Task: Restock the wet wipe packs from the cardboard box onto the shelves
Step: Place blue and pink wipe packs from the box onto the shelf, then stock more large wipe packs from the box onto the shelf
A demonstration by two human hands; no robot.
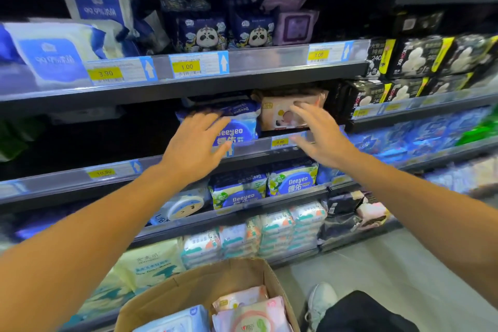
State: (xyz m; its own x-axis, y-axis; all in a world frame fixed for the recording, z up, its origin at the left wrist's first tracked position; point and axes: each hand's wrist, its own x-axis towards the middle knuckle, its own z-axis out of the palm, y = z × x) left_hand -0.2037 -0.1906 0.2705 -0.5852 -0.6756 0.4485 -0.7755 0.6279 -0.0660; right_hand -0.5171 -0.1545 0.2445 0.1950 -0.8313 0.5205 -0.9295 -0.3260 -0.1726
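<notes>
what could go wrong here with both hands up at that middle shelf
1. The blue Deeyeo pack sits at the shelf lip under the left hand; a nudge might tip it off.
2. The right hand is spread by the pink pack, which could get shoved back crooked.
3. The cardboard box stands close by the shoe, a likely trip point.

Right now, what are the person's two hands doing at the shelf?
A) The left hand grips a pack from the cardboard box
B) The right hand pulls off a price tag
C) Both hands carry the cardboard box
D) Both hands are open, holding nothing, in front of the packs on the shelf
D: the left hand and the right hand show spread fingers before the blue Deeyeo pack and the pink pack; the cardboard box stands below.
</notes>
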